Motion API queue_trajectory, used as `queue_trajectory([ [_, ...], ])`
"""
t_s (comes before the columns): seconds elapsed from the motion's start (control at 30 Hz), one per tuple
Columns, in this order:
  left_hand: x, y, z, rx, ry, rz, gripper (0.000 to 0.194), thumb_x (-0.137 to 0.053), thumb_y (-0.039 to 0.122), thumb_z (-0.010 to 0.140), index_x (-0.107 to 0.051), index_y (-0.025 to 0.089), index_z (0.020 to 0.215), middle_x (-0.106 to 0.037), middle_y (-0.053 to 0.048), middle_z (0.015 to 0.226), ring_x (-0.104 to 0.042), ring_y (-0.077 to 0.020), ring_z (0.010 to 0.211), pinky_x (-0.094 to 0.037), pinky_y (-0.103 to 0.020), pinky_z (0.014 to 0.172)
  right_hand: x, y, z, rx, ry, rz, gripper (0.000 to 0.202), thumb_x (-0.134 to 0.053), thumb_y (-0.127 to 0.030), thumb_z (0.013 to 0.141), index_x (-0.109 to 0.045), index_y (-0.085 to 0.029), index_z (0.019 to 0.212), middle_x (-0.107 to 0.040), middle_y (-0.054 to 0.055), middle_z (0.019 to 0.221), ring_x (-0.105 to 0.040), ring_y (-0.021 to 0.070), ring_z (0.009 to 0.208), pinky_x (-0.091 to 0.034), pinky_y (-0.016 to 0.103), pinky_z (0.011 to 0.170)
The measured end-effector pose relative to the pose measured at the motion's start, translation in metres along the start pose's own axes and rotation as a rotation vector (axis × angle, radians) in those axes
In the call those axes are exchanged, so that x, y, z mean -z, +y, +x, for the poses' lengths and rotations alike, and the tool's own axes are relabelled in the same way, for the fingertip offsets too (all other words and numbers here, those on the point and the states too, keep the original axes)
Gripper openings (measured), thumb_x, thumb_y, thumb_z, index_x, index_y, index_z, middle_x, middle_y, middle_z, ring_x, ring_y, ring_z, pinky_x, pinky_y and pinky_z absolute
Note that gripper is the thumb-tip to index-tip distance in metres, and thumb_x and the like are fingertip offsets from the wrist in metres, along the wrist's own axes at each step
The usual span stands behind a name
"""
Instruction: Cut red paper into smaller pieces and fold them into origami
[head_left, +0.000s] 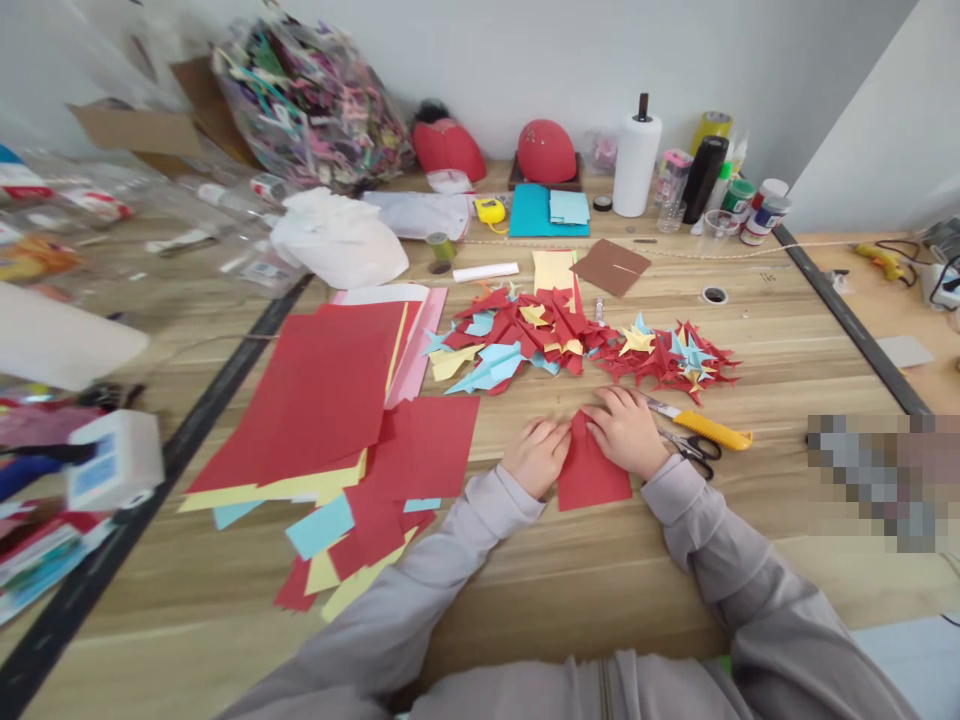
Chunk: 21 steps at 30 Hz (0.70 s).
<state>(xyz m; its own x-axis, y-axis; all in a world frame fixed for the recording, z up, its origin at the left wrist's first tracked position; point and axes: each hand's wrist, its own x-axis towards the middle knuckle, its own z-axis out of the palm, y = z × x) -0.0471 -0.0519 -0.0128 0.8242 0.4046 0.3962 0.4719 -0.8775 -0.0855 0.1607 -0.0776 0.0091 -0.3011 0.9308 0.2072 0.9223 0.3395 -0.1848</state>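
A small sheet of red paper (595, 480) lies on the wooden table, its top edge drawn to a point as if folded there. At its upper left edge, my left hand (536, 455) is closed, the fingertips pressed on the paper. My right hand (628, 430) curls over the upper right edge, its fingers gripping the paper near the point. Some of the fold is hidden beneath the fingers. A yellow-handled cutter (712, 428) and black-handled scissors (697, 450) lie just right of my right hand.
Beyond my hands sit piles of folded paper pieces (540, 330) and paper stars (686, 355). Large red sheets (330, 380) and cut scraps (375, 530) lie left. A tape roll (715, 295), brown paper (612, 267), a white bottle (637, 165) and pots (765, 220) stand or lie farther back.
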Motion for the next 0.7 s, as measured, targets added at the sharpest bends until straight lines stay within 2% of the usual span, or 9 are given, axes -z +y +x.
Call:
queue_trajectory([
  [0.2,0.014,0.013,-0.016,0.022,0.065,0.006,0.029,-0.043,0.008,0.092,-0.070,0.012,0.101,-0.071,-0.011,0.110,-0.058,-0.0239,0.092,-0.049,-0.040,0.086,0.003,-0.001,-0.001,-0.001,-0.030,0.019,0.032,-0.048,-0.035,0.097,-0.066,-0.031,0.122,-0.054,0.011,0.133,-0.041,0.0278,0.126,-0.028,0.046,0.103],
  [0.33,0.019,0.024,-0.016,0.076,0.108,-0.045,0.025,-0.048,0.013,0.090,-0.070,0.012,0.102,-0.071,-0.013,0.109,-0.058,-0.0248,0.092,-0.050,-0.042,0.083,0.003,0.002,-0.001,0.007,-0.023,0.028,0.030,-0.048,-0.037,0.097,-0.067,-0.036,0.121,-0.053,0.011,0.133,-0.040,0.0280,0.125,-0.027,0.046,0.103],
  [0.43,0.021,0.030,-0.012,0.127,0.119,-0.052,0.024,-0.050,0.016,0.090,-0.069,0.011,0.103,-0.070,-0.014,0.107,-0.058,-0.0256,0.092,-0.050,-0.043,0.083,0.005,0.002,-0.002,-0.022,0.021,0.045,0.031,-0.046,-0.037,0.098,-0.067,-0.030,0.120,-0.056,0.010,0.128,-0.044,0.0254,0.121,-0.029,0.042,0.103],
  [0.53,0.020,0.036,-0.009,0.181,0.094,-0.070,0.026,-0.049,0.020,0.092,-0.069,0.012,0.106,-0.070,-0.014,0.108,-0.058,-0.0267,0.096,-0.050,-0.045,0.085,0.008,-0.009,-0.005,-0.088,0.056,0.013,0.033,-0.044,-0.032,0.099,-0.065,-0.022,0.123,-0.061,0.012,0.118,-0.047,0.0254,0.114,-0.033,0.040,0.097],
  [0.63,0.018,0.045,-0.008,0.221,0.104,-0.065,0.026,-0.049,0.020,0.092,-0.068,0.011,0.106,-0.069,-0.016,0.109,-0.058,-0.0273,0.099,-0.050,-0.045,0.086,0.014,-0.029,-0.010,-0.084,-0.018,-0.052,0.035,-0.043,-0.028,0.098,-0.062,-0.019,0.125,-0.062,0.013,0.109,-0.051,0.0251,0.098,-0.037,0.038,0.083],
  [0.7,0.017,0.050,-0.008,0.235,0.120,-0.050,0.026,-0.049,0.018,0.091,-0.068,0.009,0.106,-0.069,-0.016,0.109,-0.059,-0.0274,0.099,-0.050,-0.044,0.086,0.021,-0.044,-0.014,-0.074,-0.065,-0.110,0.033,-0.044,-0.028,0.098,-0.064,-0.017,0.121,-0.062,0.014,0.108,-0.051,0.0262,0.095,-0.037,0.039,0.080],
])
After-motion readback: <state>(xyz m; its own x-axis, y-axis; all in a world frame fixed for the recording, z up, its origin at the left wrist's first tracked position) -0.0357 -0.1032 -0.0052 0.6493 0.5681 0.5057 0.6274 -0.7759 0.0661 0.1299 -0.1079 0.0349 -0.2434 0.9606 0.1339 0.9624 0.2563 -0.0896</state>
